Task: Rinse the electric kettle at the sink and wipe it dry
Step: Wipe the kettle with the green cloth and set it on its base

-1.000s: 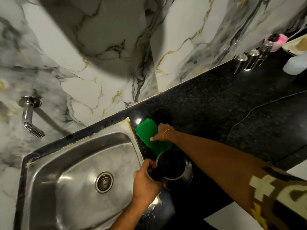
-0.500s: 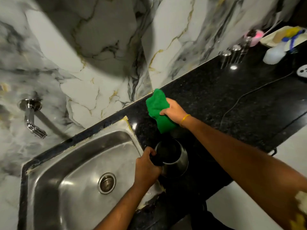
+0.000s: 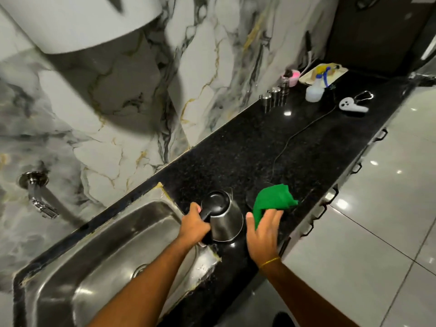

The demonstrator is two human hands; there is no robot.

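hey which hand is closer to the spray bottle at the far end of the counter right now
The right hand, holding the green cloth, is nearer the spray bottle, though well short of it. The left hand grips the kettle by the sink, farther away.

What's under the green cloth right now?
The right hand grips the green cloth from below, fingers partly covered by it. Beneath both lies the black counter. Whatever sits directly under the cloth's bunched part is hidden.

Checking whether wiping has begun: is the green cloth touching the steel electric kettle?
No, the green cloth sits bunched in the right hand, apart from the steel electric kettle held by the left hand.
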